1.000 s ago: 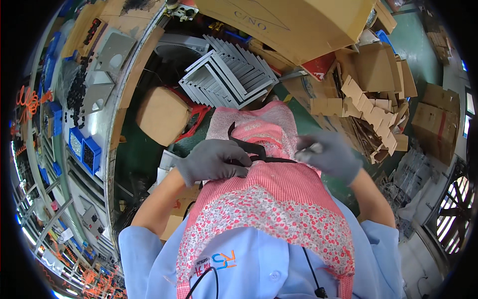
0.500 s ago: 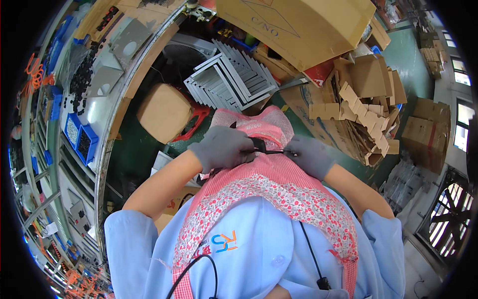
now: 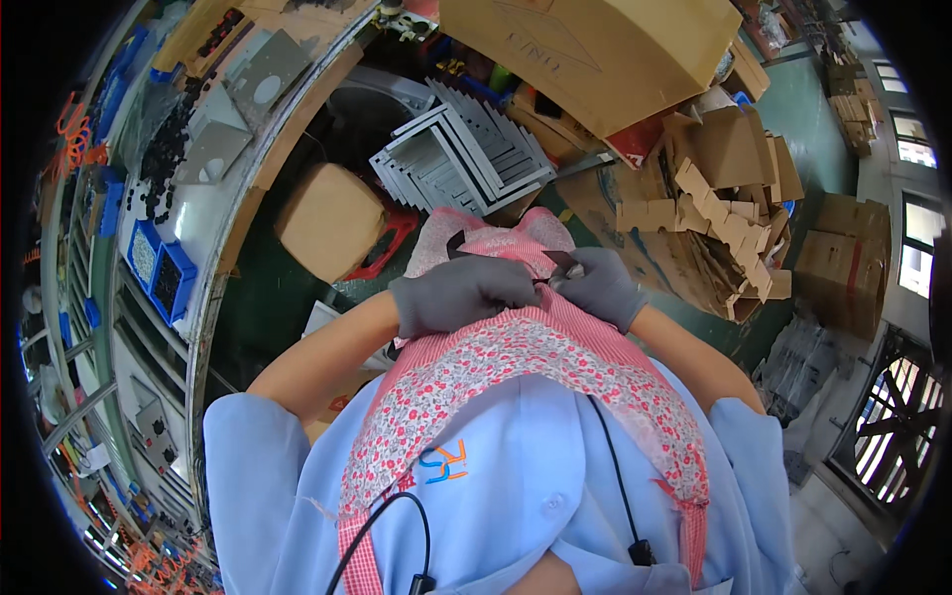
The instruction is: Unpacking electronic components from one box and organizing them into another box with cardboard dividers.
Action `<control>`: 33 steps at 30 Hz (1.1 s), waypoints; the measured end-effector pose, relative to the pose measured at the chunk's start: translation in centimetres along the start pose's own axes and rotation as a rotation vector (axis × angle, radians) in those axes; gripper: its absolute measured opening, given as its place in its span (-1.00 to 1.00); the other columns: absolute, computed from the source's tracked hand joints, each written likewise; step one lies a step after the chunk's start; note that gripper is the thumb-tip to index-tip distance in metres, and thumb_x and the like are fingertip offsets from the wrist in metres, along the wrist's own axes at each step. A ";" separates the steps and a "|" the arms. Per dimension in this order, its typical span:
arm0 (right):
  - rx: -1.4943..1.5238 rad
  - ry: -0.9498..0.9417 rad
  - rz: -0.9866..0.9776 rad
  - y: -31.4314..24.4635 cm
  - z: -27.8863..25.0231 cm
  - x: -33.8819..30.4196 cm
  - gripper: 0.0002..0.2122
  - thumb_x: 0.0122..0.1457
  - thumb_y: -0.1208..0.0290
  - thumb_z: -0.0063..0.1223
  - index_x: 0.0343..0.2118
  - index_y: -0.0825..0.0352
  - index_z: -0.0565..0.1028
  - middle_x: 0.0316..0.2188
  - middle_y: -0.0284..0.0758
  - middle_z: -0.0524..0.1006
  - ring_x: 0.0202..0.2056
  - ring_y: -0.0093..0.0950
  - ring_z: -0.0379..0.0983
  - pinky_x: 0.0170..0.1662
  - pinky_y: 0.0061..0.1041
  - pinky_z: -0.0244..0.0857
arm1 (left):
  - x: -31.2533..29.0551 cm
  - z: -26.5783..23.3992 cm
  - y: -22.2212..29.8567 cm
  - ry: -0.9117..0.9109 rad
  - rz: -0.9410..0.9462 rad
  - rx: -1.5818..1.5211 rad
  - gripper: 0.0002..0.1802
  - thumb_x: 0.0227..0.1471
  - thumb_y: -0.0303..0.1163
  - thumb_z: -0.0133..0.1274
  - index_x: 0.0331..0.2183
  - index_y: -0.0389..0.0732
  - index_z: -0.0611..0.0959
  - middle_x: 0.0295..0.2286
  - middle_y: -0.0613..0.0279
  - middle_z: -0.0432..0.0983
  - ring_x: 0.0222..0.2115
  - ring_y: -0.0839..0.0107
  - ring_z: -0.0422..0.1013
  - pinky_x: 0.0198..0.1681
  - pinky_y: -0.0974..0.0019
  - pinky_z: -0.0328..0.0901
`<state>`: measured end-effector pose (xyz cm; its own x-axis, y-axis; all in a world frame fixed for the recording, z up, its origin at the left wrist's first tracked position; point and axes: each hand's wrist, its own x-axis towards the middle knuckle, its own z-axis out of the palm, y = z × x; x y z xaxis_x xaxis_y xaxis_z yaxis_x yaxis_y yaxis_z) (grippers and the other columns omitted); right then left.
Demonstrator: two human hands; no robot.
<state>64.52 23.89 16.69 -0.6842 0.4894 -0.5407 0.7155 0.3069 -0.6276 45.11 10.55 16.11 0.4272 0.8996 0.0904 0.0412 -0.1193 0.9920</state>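
Both hands wear grey gloves and meet at my waist, over a pink apron (image 3: 526, 357) with a flowered upper panel. My left hand (image 3: 461, 296) is closed on a black strap (image 3: 456, 243), one piece of which sticks up past the knuckles. My right hand (image 3: 602, 288) pinches a dark flat strap end (image 3: 562, 260) close by. Between the two sets of fingertips shows a small dark section; the fingers hide how the pieces join there.
A workbench (image 3: 223, 233) with blue bins (image 3: 174, 283) and grey metal brackets (image 3: 218, 134) runs along the left. Ahead are a cardboard-topped stool (image 3: 330, 220), stacked metal frames (image 3: 466, 154) and a large carton (image 3: 595, 59). Cut cardboard (image 3: 719, 218) lies piled at right.
My hands have drawn closer together, the left shifting right and the right shifting left and up. The black strap that stretched between them is now mostly covered, with its ends sticking up.
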 end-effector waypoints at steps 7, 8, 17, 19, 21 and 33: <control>0.235 0.003 -0.034 1.0 2.5 0.6 -0.73 -0.07 0.35 0.11 -0.32 0.43 0.51 -0.51 -0.07 0.51 -0.48 -0.34 0.45 -0.34 -0.45 0.31 | 0.0 -2.3 2.1 0.324 -0.107 -0.153 -0.77 -0.02 -0.52 0.01 -0.25 -0.19 0.62 -0.32 0.18 0.51 -0.29 0.41 0.42 -0.21 0.37 0.33; 0.287 0.006 -0.049 1.3 2.9 0.7 -0.74 -0.06 0.37 0.10 -0.32 0.44 0.51 -0.50 -0.07 0.51 -0.48 -0.37 0.45 -0.33 -0.46 0.31 | 0.3 -2.3 2.2 0.329 -0.110 -0.161 -0.77 0.02 -0.50 -0.03 -0.23 -0.18 0.62 -0.32 0.17 0.51 -0.28 0.40 0.42 -0.20 0.35 0.33; 0.422 -0.080 0.132 2.4 0.9 -1.1 -0.80 0.00 0.41 0.12 -0.33 0.40 0.53 -0.52 -0.32 0.53 -0.53 -0.60 0.40 -0.46 -0.58 0.27 | -8.2 -5.4 0.8 0.538 -0.507 -0.323 -0.71 -0.02 -0.45 0.09 -0.18 -0.25 0.59 -0.29 0.26 0.53 -0.35 0.53 0.41 -0.26 0.45 0.31; 0.418 -0.020 0.286 2.1 -1.7 -0.6 -0.82 0.02 0.39 0.11 -0.37 0.39 0.52 -0.54 -0.35 0.49 -0.60 -0.66 0.36 -0.56 -0.63 0.23 | -10.4 -3.8 -0.3 0.428 -0.550 -0.316 -0.71 -0.04 -0.45 0.12 -0.20 -0.26 0.59 -0.32 0.27 0.52 -0.40 0.56 0.39 -0.34 0.47 0.29; 0.538 0.113 0.362 0.8 -4.7 0.2 -0.78 0.04 0.36 0.10 -0.30 0.38 0.46 -0.57 -0.37 0.42 -0.68 -0.70 0.30 -0.67 -0.70 0.14 | -10.8 -2.2 -0.5 0.232 -0.568 -0.352 -0.72 -0.07 -0.44 0.16 -0.23 -0.27 0.60 -0.36 0.26 0.51 -0.42 0.56 0.38 -0.38 0.48 0.28; 0.728 0.029 0.005 -3.7 -18.4 8.5 -0.77 0.16 0.43 -0.22 -0.16 0.39 0.32 -0.39 -0.25 0.40 -0.57 -0.58 0.34 -0.62 -0.60 0.21 | -6.8 -4.3 -2.6 0.407 -0.631 -0.576 -0.84 -0.05 -0.42 0.12 -0.36 -0.26 0.59 -0.50 0.35 0.48 -0.50 0.60 0.38 -0.45 0.50 0.29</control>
<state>58.62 41.96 24.75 -0.6699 0.5135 -0.5362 0.4368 -0.3114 -0.8439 38.26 6.53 13.30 0.1256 0.8176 -0.5619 -0.3415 0.5674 0.7493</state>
